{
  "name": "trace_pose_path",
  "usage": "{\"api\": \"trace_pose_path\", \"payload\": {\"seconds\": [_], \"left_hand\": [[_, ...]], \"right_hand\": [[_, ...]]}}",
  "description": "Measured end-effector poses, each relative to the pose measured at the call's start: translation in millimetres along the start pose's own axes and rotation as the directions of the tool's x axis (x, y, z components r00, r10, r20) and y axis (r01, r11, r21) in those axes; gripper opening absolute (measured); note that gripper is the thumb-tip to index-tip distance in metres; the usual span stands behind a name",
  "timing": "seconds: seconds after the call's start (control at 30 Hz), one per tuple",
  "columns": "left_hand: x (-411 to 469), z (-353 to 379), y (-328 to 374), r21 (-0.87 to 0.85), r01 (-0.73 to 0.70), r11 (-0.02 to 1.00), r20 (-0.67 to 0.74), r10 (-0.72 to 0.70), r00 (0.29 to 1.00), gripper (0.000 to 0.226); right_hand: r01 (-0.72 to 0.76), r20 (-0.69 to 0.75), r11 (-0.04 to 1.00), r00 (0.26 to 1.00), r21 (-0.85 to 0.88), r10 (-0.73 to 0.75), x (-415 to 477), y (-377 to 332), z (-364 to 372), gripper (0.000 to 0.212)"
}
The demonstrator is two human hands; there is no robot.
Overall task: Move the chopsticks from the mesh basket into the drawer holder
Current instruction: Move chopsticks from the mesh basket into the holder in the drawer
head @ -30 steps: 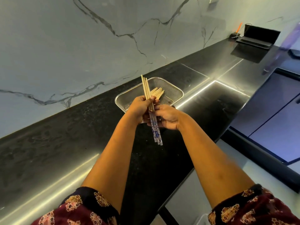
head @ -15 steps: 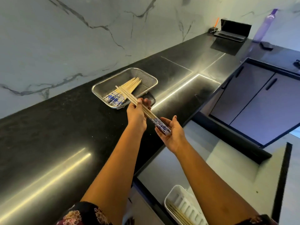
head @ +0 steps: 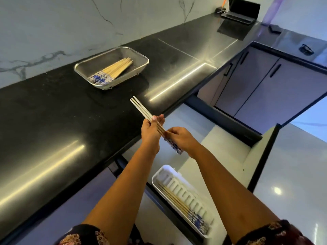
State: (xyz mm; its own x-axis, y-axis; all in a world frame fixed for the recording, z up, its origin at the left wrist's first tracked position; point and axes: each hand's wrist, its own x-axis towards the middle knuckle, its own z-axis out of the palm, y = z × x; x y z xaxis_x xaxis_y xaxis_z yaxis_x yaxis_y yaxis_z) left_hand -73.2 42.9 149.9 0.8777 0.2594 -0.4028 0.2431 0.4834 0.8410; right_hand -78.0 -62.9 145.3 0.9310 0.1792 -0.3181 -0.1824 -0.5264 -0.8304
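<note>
My left hand (head: 150,131) grips a small bundle of wooden chopsticks (head: 141,109) with blue-patterned ends at its middle, over the counter's front edge. My right hand (head: 180,138) holds the same bundle by the patterned end. The steel mesh basket (head: 139,55) on the black counter holds several more chopsticks (head: 115,69). Below my arms, the white slotted holder (head: 177,184) lies in the open drawer with a few chopsticks (head: 178,202) along its left side.
The black counter (head: 62,121) runs along a marble wall. A laptop (head: 242,12) and a purple bottle (head: 270,13) stand at the far end. Grey cabinet doors (head: 256,82) are at the right, and the drawer's black rim (head: 261,160) juts out beside the holder.
Both hands have carried the bundle away from the basket, back past the counter edge toward the open drawer. My right hand has closed on the patterned end. The view has tilted down, showing more of the holder.
</note>
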Motion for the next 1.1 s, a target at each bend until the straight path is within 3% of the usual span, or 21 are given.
{"api": "trace_pose_path", "payload": {"seconds": [0.17, 0.3, 0.37, 0.5, 0.57, 0.67, 0.73, 0.83, 1.1], "left_hand": [[-24.1, -3.4, -59.7, 0.154, 0.029, 0.988, 0.056, -0.038, 0.998, 0.029], [-33.2, -25.0, -93.6, 0.302, 0.049, 0.952, 0.133, -0.093, 0.987, 0.021], [-30.8, -41.2, -104.1, 0.405, 0.032, 0.914, 0.088, -0.074, 0.993, 0.023], [-25.8, -75.6, -104.1, 0.648, 0.043, 0.760, -0.103, 0.032, 0.994, 0.028], [-23.6, -89.6, -102.8, 0.759, -0.005, 0.651, -0.028, 0.040, 0.999, 0.029], [-21.8, -100.1, -109.3, 0.874, -0.041, 0.484, 0.084, -0.067, 0.994, 0.031], [-23.7, -103.2, -114.3, 0.918, -0.059, 0.392, 0.116, -0.122, 0.986, 0.032], [-28.3, -106.5, -116.7, 0.955, -0.095, 0.280, 0.134, -0.122, 0.984, 0.032], [-33.7, -111.6, -118.4, 0.954, -0.144, 0.261, 0.158, -0.034, 0.987, 0.045]], "right_hand": [[-0.013, 0.106, 0.991, 0.994, -0.132, 0.027, -13.1, 19.4, -1.3, 0.034], [-0.082, 0.176, 0.972, 0.977, -0.220, 0.122, -28.6, 50.7, 1.9, 0.030], [-0.114, 0.196, 0.946, 0.964, -0.302, 0.179, -37.7, 70.2, 6.1, 0.024], [-0.152, 0.222, 0.834, 0.925, -0.530, 0.309, -53.3, 108.2, 15.4, 0.021], [-0.168, 0.207, 0.789, 0.914, -0.591, 0.350, -60.4, 120.8, 22.6, 0.024], [-0.179, 0.181, 0.736, 0.906, -0.653, 0.382, -66.8, 136.2, 35.7, 0.033], [-0.189, 0.142, 0.700, 0.912, -0.689, 0.385, -69.8, 139.3, 44.0, 0.014], [-0.186, 0.093, 0.656, 0.926, -0.731, 0.366, -72.8, 143.0, 52.9, 0.024], [-0.211, 0.041, 0.595, 0.924, -0.775, 0.381, -82.6, 156.1, 60.7, 0.027]]}}
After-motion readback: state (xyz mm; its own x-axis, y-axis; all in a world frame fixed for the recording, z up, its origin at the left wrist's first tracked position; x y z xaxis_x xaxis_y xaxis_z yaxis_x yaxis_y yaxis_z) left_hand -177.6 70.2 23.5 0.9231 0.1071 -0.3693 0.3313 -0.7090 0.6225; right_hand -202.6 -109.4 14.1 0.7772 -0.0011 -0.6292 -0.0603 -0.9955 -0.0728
